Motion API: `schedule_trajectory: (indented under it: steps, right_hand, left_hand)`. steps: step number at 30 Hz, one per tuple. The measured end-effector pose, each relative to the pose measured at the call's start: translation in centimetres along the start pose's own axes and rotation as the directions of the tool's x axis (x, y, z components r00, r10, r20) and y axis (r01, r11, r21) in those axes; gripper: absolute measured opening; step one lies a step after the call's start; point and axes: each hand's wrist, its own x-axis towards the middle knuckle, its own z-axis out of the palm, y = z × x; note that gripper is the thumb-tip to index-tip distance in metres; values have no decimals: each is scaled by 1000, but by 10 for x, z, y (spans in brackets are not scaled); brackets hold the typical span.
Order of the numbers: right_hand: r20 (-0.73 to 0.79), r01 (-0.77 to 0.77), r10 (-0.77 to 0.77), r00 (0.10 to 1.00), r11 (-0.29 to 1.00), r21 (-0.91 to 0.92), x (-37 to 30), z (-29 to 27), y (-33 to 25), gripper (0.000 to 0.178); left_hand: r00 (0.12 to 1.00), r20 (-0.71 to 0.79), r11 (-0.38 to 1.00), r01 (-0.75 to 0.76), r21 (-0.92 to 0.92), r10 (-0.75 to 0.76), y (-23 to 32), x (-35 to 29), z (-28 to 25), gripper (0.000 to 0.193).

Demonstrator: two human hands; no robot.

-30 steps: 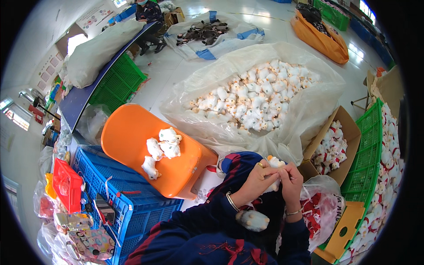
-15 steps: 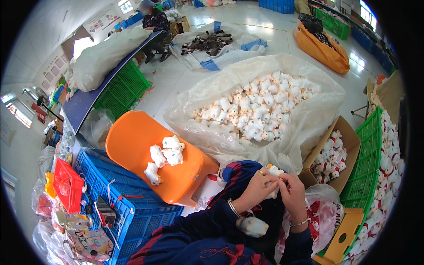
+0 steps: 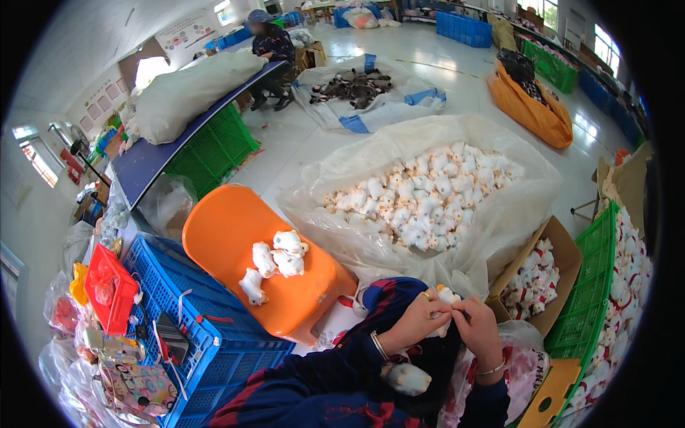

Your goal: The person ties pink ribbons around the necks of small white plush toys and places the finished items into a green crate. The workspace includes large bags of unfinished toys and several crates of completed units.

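Over my lap, my left hand [image 3: 419,319] is closed on a small white plush toy [image 3: 447,294] with orange-yellow bits on it. My right hand [image 3: 477,329] meets it fingertip to fingertip, thumb and forefinger pinched at the toy's edge. Whatever fine thing lies between those right fingertips is too small to make out. Much of the toy's body is hidden behind the fingers. A second white plush toy [image 3: 405,379] lies on my lap below my left wrist. To the left, several similar plush toys [image 3: 289,253] rest on an orange chair [image 3: 221,228].
Ahead lies a big clear plastic sheet [image 3: 335,171] heaped with white plush toys [image 3: 435,192]. On the right stand a cardboard box [image 3: 564,246] and a green crate [image 3: 589,292] of toys with red parts. Blue crates [image 3: 235,349] stand left, a red basket [image 3: 110,289] beyond. Someone [image 3: 271,46] sits far back.
My view has tilted up slightly, so the scene sits lower. Both hands stay together at the same plush toy, with only slight finger movement.
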Motion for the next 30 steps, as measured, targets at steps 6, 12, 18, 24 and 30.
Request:
schedule_trajectory:
  steps: [6, 12, 18, 24, 30]
  right_hand:
    - [10, -11, 11, 1000, 1000, 2, 3, 2, -5, 11]
    - [41, -9, 10, 999, 1000, -21, 5, 2, 5, 15]
    - [83, -57, 59, 995, 998, -18, 7, -2, 8, 20]
    - [49, -42, 44, 998, 998, -42, 5, -3, 4, 21]
    - [18, -10, 11, 1000, 998, -70, 3, 1, 15, 21]
  left_hand:
    - [997, 37, 997, -73, 23, 72, -2, 0, -6, 14]
    - [990, 139, 1000, -9, -20, 12, -4, 2, -11, 17]
    - [987, 152, 998, -38, -40, 44, -7, 5, -12, 17]
    - [989, 112, 994, -100, 46, 95, -13, 7, -9, 18]
    - [986, 168, 998, 15, -56, -6, -18, 9, -7, 19]
